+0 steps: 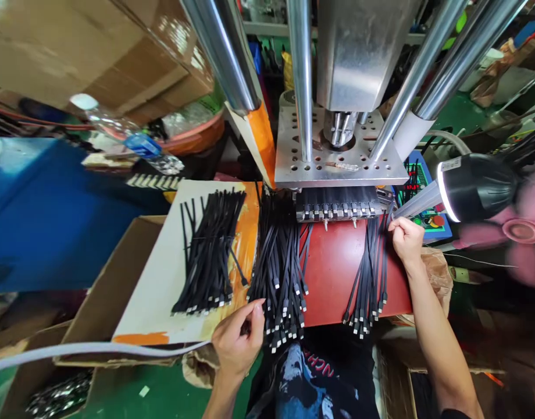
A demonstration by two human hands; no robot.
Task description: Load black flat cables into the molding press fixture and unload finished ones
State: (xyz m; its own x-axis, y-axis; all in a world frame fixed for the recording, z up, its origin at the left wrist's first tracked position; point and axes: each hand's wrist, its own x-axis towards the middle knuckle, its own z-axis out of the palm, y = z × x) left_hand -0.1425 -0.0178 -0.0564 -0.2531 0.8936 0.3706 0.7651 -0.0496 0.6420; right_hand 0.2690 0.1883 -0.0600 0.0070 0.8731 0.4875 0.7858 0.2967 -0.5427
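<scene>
My left hand (240,337) is closed in a pinch at the lower left of the middle cable bundle (276,273). What is between its fingertips, if anything, is too small to make out. My right hand (407,240) is curled closed beside the right group of short black cables (367,279), near the end of a clear tube. Its fingers hide whatever they hold. The cables have small silver plugs at their near ends. Between the hands, a metal fixture (339,203) with a row of plug-like pieces sits under the press plate (341,160).
Another pile of black cables (210,250) lies on the white and orange board (149,291) at left. A black lamp-like device (481,186), a blue control box (442,227) and a blurred pink fan (523,230) stand at right. Steel columns (300,75) rise around the press.
</scene>
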